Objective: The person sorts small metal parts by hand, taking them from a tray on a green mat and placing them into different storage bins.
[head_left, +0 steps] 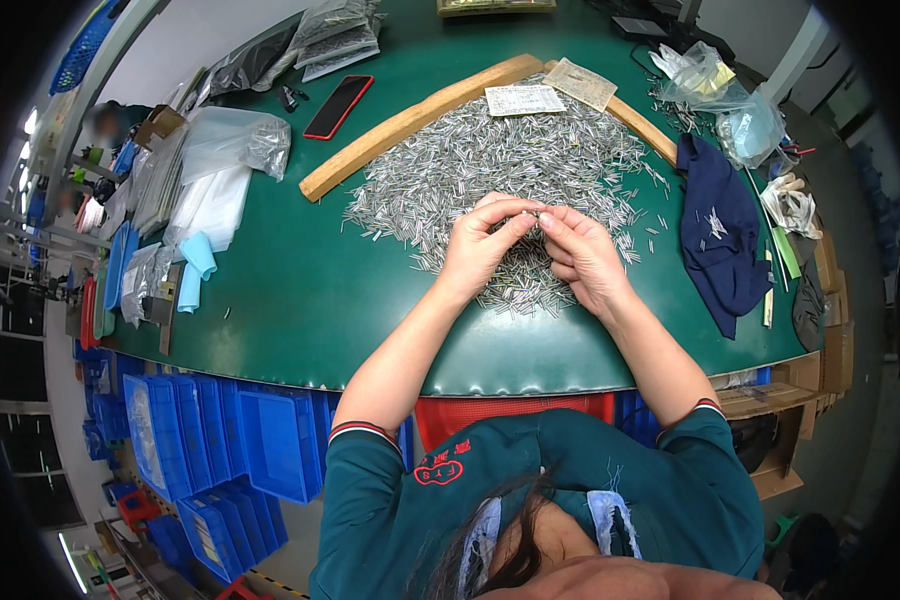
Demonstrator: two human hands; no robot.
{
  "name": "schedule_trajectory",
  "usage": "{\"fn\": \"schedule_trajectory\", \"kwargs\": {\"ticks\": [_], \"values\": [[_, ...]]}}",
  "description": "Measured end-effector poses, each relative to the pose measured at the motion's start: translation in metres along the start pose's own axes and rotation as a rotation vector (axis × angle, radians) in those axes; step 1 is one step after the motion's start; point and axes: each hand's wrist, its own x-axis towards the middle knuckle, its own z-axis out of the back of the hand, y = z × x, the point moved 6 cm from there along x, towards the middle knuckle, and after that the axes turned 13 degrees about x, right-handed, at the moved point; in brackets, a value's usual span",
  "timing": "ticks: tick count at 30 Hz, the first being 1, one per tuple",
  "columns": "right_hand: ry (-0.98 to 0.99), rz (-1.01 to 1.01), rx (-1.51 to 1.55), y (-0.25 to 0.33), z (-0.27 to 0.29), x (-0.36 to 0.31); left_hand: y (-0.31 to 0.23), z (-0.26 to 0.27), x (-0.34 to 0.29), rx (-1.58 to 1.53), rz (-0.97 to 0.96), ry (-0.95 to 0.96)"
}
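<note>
Slim, shiny metallic pins are lying heaped on the smooth green bench. Over them, left hand and right hand are meeting, fingers pinching a tiny, indistinct piece.

Two hands, one pin heap, two wooden bars, two slips, one phone

Whatever lies between the meeting fingers is too small to tell.
</note>
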Motion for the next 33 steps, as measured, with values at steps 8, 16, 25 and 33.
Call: {"fn": "schedule_trajectory", "kwargs": {"ticks": [8,16,25,33], "values": [[-0.001,0.001,-0.01,0.0,-0.003,-0.001,0.0,0.002,-0.001,-0.011,0.012,-0.021],[-0.028,-0.036,-0.002,-0.001,-0.001,-0.001,0.0,0.001,-0.002,0.11,-0.059,-0.085],[0.034,-0.01,0.24,0.007,-0.003,-0.004,0.009,-0.003,-0.004,-0.242,0.138,-0.039],[-0.001,0.115,-0.035,0.009,-0.002,-0.004,0.008,-0.005,-0.003,-0.189,0.107,-0.021]]}}
